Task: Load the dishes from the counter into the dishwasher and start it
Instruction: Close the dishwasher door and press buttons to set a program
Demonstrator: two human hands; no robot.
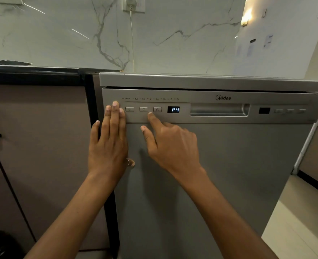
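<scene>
Steel dishwasher (pixel 219 165) closed, left hand (pixel 108 143) flat on it, right hand (pixel 173 144) forefinger outstretched

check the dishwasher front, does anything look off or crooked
Nothing stands out: the dishwasher door looks shut and square, the display reads P4, and no spill or damage shows on its front.

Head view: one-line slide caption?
Left hand flat on the grey stainless-steel dishwasher control panel, right hand pointing its index finger just below the rectangular buttons; blue-lit display reads P4.

left grip (pixel 108 141): flat, fingers straight | right grip (pixel 173 144): index extended
</scene>
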